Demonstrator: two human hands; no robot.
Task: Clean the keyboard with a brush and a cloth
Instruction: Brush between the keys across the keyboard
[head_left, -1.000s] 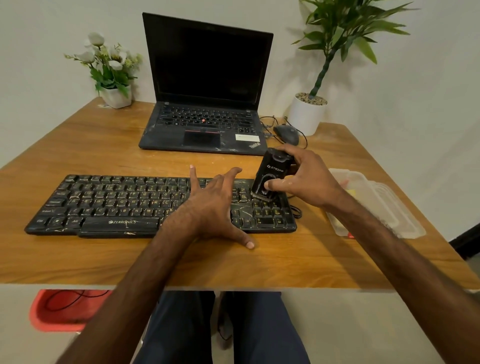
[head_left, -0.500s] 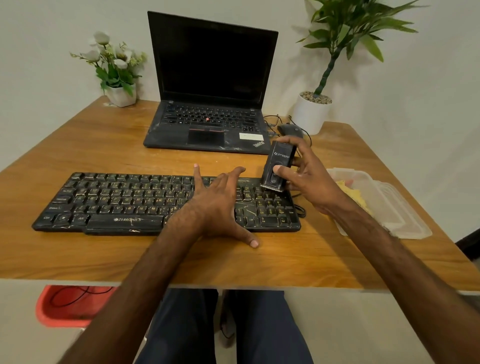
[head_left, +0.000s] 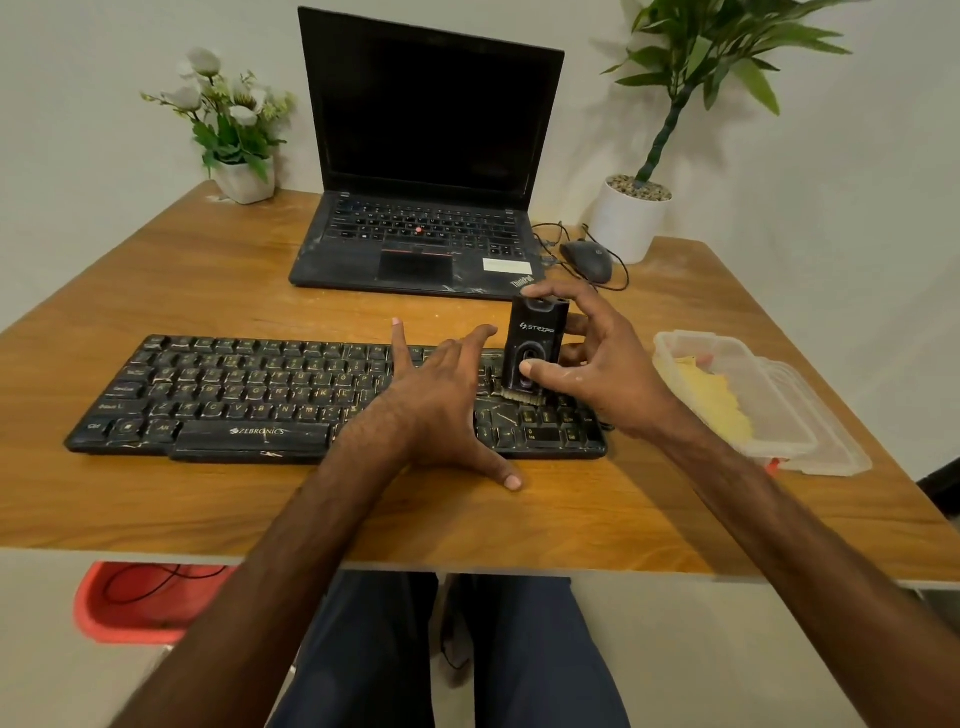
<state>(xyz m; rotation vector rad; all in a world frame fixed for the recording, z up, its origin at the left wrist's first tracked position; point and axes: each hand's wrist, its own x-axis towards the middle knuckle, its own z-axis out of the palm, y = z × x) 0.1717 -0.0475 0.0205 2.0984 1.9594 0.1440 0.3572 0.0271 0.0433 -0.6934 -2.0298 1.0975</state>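
The right hand (head_left: 608, 374) is gripping the brush (head_left: 535, 348): the thumb is pressing on the lower front face, the forefinger is hooking over the top end, and the remaining fingers are curling round the far side. The brush body is standing close to upright, and its pale bristles (head_left: 519, 397) are touching the keys near the right end of the keyboard (head_left: 234, 384).

The left hand (head_left: 441, 410) is lying flat with its fingers spread and straight over the keys just left of the brush, holding nothing. Its thumb is resting on the table (head_left: 156, 499) in front of the keyboard.

The yellow cloth (head_left: 711, 400) is lying in a clear container (head_left: 810, 431) to the right of the keyboard, untouched.

Step in hand: the brushing stage is running, judged from the bristle contact; the wiping stage is not yet begun. The next move is probably calling for short strokes along the key rows, with the left hand steadying the keyboard and shifting left as the brush advances.

Compared with half a second ago, the brush is now lower and more upright. It was then tilted at the rear edge of the keyboard. The left hand is keeping the same position.
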